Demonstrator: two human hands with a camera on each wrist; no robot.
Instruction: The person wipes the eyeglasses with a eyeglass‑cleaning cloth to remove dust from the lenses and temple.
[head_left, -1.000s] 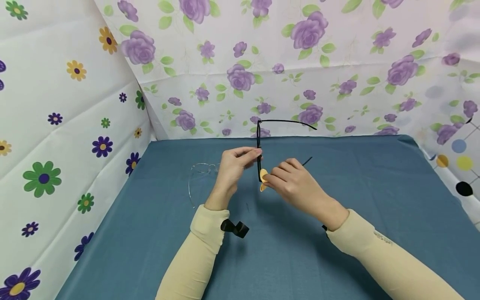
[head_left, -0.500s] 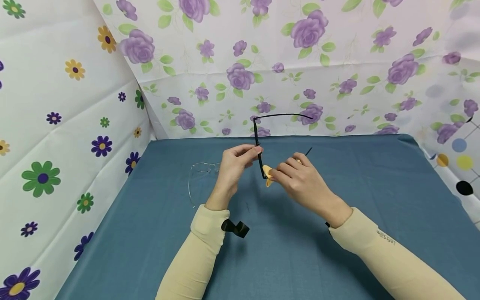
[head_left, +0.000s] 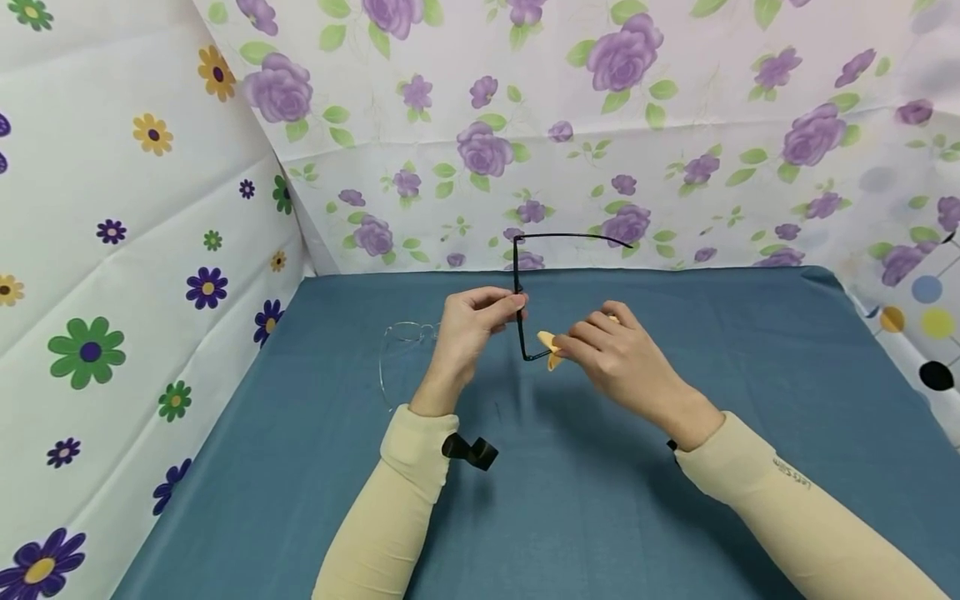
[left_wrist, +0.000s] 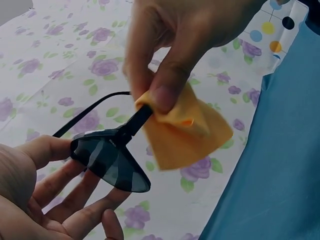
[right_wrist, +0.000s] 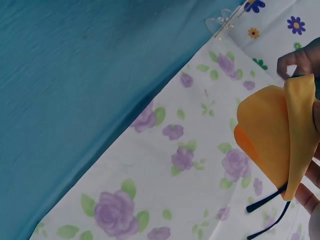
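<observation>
Black-framed glasses with dark lenses [left_wrist: 107, 160] are held up above the table, their arms unfolded toward the right. My left hand [head_left: 474, 337] grips the front of the frame between thumb and fingers. With thumb and fingers, my right hand [head_left: 617, 354] pinches a yellow cloth [left_wrist: 187, 135] folded round one arm of the glasses, a little way from the hinge. In the right wrist view the yellow cloth [right_wrist: 272, 130] hangs over that arm, and the dark tips of both arms show below it.
Thin wire-framed glasses [head_left: 384, 367] lie on the blue-covered table [head_left: 315, 467], left of my left hand and partly hidden by it. A flowered cloth [head_left: 420, 100] hangs behind the table, and another patterned cloth [head_left: 120, 275] stands on the left.
My right hand and the yellow cloth have moved right, from the hinge end of the frame out along the arm. The glasses tilted slightly and came back; my left hand stays nearly in place.
</observation>
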